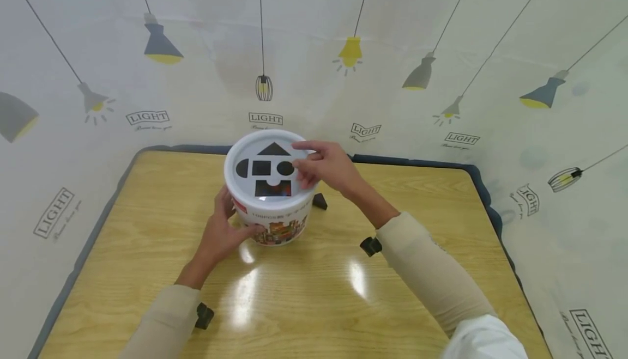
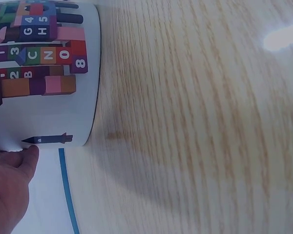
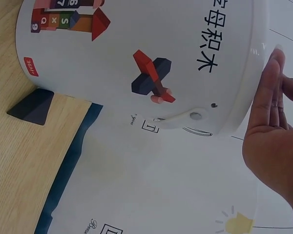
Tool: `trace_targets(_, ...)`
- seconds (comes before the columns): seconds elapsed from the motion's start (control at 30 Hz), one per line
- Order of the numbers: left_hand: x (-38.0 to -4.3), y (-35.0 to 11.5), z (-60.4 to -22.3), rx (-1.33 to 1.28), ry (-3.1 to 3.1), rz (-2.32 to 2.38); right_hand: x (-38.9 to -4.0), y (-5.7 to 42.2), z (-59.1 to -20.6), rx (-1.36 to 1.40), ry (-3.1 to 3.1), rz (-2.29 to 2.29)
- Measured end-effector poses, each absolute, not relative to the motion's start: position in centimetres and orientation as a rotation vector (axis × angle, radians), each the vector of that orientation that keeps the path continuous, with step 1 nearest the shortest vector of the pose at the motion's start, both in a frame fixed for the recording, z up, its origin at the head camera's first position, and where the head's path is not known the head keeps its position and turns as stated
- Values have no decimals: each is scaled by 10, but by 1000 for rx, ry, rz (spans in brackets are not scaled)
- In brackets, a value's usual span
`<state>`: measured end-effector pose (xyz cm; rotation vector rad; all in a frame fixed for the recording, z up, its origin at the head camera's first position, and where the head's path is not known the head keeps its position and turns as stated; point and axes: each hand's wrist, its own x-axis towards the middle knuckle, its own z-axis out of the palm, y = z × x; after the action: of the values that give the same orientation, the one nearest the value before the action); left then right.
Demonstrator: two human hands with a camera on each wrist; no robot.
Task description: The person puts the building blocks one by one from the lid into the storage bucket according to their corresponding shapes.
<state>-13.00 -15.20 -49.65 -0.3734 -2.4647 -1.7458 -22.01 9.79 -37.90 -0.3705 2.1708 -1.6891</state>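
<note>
A white round bucket (image 1: 267, 214) printed with colourful letter and number blocks stands upright on the wooden table. Its white lid (image 1: 235, 190) has several shaped cutouts: a triangle, a square, a circle and others. My left hand (image 1: 227, 233) holds the bucket's left side, thumb across the printed front and fingers round the far side. Over the lid's right edge is my right hand (image 1: 333, 167), its index finger stretched across the lid. In the right wrist view its fingers (image 3: 268, 97) lie fairly straight along the lid's rim; nothing shows held there.
A dark, angular block (image 1: 320, 201) lies on the table (image 1: 417, 195) just right of the bucket, also seen in the right wrist view. A wall covering (image 1: 304, 48) printed with hanging lamps surrounds the table's back and sides. Dark small mounts (image 1: 370, 246) sit by both wrists.
</note>
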Motion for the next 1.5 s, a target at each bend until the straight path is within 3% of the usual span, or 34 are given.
trace_targets(0.57,-129,-153,-496,-333,-2497,-1727,-224,132,-394,-291,2206,-1760)
trace_targets(1.5,-130,-153,-499,-338,-2489,-1745,-239,152,-468,6,2202,-1750)
